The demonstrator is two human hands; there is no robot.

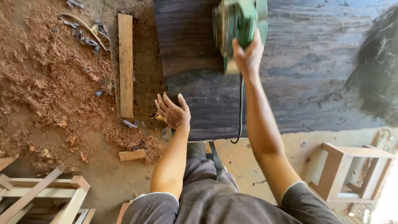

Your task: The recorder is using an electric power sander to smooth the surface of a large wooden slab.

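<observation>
A wide dark wooden slab lies in front of me. My right hand grips the handle of a green electric planer that rests on the slab near its far side. A black cord hangs from the tool over the slab's near edge. My left hand rests with fingers spread on the slab's near left corner, holding nothing.
Reddish wood shavings cover the dirt floor at left, with a pale plank and a small wood block. A wooden frame lies at lower left. A small wooden stool stands at lower right. Dark shavings pile at right.
</observation>
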